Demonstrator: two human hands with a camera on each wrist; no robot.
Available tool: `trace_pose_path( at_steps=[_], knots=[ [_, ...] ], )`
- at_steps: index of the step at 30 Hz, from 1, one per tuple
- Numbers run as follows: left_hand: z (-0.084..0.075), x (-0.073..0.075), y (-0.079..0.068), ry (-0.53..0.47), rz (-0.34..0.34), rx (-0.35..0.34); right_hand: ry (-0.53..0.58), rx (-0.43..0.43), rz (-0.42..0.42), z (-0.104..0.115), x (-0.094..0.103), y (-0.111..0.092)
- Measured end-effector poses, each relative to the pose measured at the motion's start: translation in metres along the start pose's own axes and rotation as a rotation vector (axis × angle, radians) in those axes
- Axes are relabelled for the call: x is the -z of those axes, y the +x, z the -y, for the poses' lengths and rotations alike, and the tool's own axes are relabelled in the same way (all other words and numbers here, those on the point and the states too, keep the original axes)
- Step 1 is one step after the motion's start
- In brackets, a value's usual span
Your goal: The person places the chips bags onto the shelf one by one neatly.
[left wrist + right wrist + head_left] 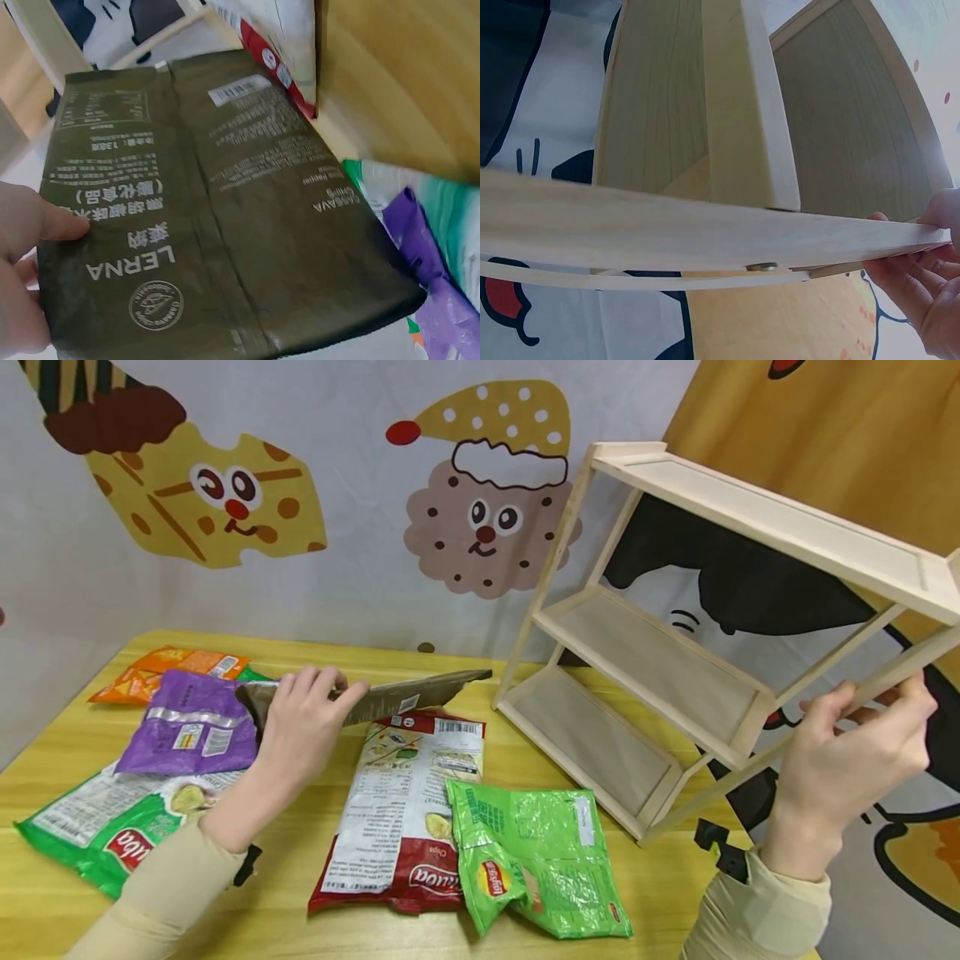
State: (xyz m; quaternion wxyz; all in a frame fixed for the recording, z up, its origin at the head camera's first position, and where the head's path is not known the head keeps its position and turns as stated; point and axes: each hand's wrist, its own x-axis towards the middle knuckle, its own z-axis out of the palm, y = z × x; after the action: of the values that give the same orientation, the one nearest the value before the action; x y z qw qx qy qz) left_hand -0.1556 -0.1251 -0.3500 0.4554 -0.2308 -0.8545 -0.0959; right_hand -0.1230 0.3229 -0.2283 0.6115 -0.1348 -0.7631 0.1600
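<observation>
Two bare hands work above a yellow wood-grain tabletop [345,939], each with its fingers clamped on something. The left hand [300,718] pinches a dark brown snack bag [401,702] by one side, its thumb and fingers on opposite faces. The brown bag is tilted, seen nearly edge-on from the head, by the upper end of a red and white chip bag [397,814] in the middle of the tabletop. From the left wrist, its back shows pale printing, including the word LERNA.

The right hand [855,760] grips a post [630,225] of a pale wooden rack [660,652] with three shelves. The rack leans in view beside the tabletop's right edge, reaching toward the back edge; whether every foot touches is unclear.

Near the back left corner lies an orange bag [146,681], a sliver of green beside it. Closer in, a purple bag [180,727] lies partly over a green and white bag [97,827], which stretches toward the left edge. A bright green bag [540,852] overlaps the red and white one on its right side.

Behind the back edge hangs a pale cloth [352,610] printed with a smiling cheese [210,527] and a cookie in a hat [487,543].
</observation>
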Motion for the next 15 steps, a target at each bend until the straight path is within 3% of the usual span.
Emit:
trace_pose_path(
  at_steps=[11, 15],
  knots=[
    [-0.041, 0.007, -0.033, 0.051, 0.016, 0.045, 0.005, -0.008, -0.001, 0.0, 0.001, 0.0],
    [-0.049, 0.01, -0.044, 0.031, 0.067, 0.083, 0.009, -0.019, -0.005, 0.0, 0.0, 0.0]
  ],
)
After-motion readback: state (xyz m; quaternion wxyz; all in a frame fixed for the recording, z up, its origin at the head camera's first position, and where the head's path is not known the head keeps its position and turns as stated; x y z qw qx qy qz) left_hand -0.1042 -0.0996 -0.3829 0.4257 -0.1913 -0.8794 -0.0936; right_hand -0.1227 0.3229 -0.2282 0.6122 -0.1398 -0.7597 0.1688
